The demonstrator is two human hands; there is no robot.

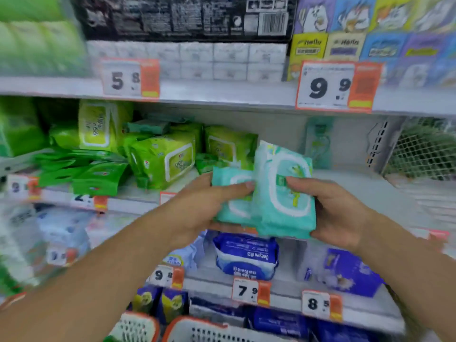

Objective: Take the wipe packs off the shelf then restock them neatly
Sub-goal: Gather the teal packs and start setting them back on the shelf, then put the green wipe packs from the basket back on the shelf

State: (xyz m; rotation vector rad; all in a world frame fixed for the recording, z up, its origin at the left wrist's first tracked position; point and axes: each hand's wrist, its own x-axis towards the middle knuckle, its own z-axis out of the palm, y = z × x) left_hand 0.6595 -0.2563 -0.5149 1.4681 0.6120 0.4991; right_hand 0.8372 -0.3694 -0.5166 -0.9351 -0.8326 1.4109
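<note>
I hold teal wipe packs in front of the middle shelf (350, 186). My left hand (199, 206) grips one teal pack (234, 206) from its left side, thumb across the front. My right hand (338, 213) grips a larger teal pack (283, 193) with a white oval lid, thumb on its face and fingers underneath. The two packs overlap, the right one in front. Behind them on the shelf stand green wipe packs (162, 159), some upright, some leaning. The shelf part to the right of the packs is bare.
Price tags hang on the shelf edges, such as a 9.9 tag (328, 87). Blue packs (246, 255) sit on the lower shelf. A white basket with an orange rim (197, 329) is at the bottom. A mesh panel (424, 154) closes the shelf's right end.
</note>
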